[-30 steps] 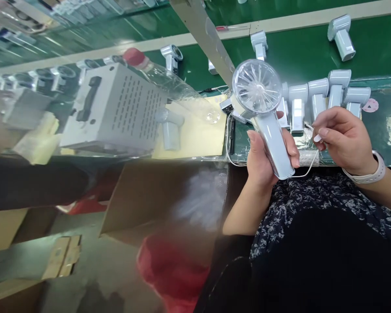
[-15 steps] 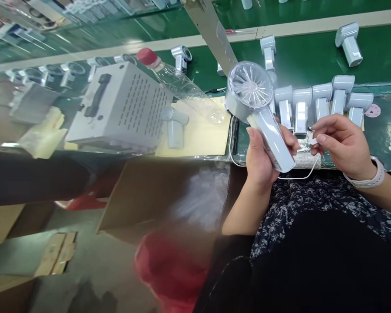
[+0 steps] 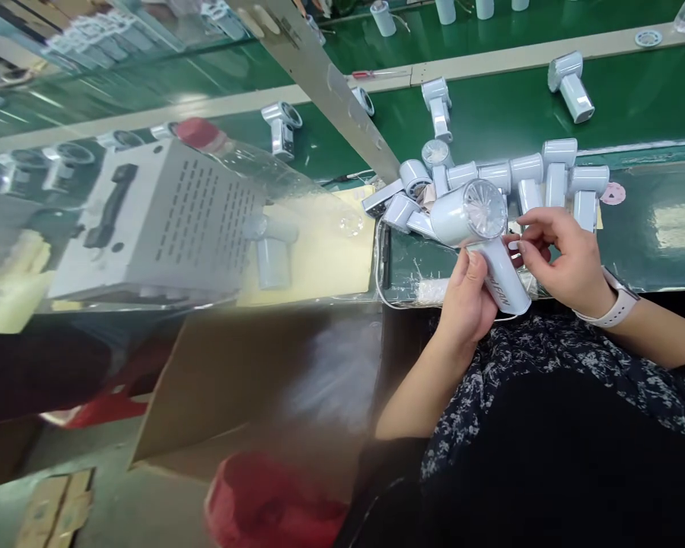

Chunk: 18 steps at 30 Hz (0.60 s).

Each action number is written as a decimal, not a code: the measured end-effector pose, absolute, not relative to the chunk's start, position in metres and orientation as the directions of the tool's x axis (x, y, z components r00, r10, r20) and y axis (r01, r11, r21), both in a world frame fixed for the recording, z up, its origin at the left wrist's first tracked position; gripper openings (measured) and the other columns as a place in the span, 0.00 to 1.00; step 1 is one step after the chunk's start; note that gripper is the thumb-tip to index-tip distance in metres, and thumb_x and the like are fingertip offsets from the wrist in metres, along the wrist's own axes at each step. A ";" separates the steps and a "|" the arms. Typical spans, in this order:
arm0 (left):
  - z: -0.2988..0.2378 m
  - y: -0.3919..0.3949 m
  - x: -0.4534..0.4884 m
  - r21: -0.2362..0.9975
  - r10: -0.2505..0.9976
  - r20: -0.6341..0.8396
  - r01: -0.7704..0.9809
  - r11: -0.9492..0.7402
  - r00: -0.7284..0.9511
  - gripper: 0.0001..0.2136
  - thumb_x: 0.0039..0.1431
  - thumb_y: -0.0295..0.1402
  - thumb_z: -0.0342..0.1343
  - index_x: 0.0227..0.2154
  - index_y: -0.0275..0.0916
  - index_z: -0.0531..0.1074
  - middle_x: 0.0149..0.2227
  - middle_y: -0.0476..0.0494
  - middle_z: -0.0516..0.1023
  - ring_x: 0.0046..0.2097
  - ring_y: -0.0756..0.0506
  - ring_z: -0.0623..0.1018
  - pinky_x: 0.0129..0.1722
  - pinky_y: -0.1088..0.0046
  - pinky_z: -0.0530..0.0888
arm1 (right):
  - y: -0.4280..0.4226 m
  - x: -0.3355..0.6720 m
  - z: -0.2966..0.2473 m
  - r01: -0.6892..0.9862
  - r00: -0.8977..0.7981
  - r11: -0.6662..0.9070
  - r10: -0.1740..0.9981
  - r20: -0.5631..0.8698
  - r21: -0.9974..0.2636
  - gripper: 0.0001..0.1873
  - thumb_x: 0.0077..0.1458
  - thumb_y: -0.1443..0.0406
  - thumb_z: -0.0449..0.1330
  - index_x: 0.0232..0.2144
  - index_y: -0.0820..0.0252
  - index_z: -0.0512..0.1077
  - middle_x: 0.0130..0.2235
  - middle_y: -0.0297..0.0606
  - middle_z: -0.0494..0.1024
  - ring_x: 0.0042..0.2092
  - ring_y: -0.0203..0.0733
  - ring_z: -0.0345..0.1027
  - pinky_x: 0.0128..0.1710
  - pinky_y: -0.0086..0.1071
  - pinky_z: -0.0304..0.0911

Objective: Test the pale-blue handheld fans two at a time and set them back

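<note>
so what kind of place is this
Likely a factory assembly line for handheld fans: green conveyor belts, many identical pale blue fans on them, and a left hand and right hand handling one more fan.

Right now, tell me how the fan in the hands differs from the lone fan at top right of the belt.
The held fan is gripped by the left hand, while the lone fan rests untouched on the green belt. The held fan shows its clear grille; the lone fan's grille faces out of view. Both have the same pale body and handle.
</note>
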<state>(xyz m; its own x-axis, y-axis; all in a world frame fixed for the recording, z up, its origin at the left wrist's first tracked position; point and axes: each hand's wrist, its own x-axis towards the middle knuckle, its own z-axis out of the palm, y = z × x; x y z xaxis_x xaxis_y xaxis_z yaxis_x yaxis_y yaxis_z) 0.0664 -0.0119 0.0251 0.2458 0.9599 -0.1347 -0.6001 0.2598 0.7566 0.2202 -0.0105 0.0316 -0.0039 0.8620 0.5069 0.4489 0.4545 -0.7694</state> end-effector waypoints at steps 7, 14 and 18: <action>0.044 -0.007 0.066 0.609 0.879 -0.336 -0.633 0.477 0.338 0.23 0.74 0.53 0.52 0.37 0.38 0.80 0.47 0.36 0.87 0.67 0.33 0.78 0.70 0.49 0.74 | -0.008 0.220 0.036 0.516 -0.019 0.462 0.848 0.529 -0.721 0.14 0.62 0.70 0.61 0.50 0.55 0.70 0.28 0.27 0.69 0.26 0.35 0.65 0.29 0.32 0.66; 0.054 -0.007 0.061 0.524 0.839 -0.450 -0.670 0.526 0.306 0.27 0.77 0.53 0.45 0.36 0.37 0.78 0.47 0.37 0.86 0.61 0.37 0.83 0.65 0.55 0.78 | -0.011 0.224 0.034 0.462 -0.003 0.467 0.851 0.525 -0.754 0.13 0.65 0.63 0.60 0.52 0.55 0.70 0.27 0.27 0.68 0.26 0.36 0.63 0.27 0.31 0.63; 0.047 -0.006 0.056 0.598 0.870 -0.393 -0.636 0.488 0.297 0.25 0.74 0.57 0.50 0.39 0.40 0.77 0.51 0.38 0.85 0.62 0.36 0.82 0.62 0.56 0.81 | -0.013 0.225 0.034 0.479 0.002 0.416 0.880 0.475 -0.773 0.13 0.65 0.61 0.61 0.51 0.54 0.71 0.27 0.28 0.69 0.26 0.37 0.64 0.27 0.33 0.64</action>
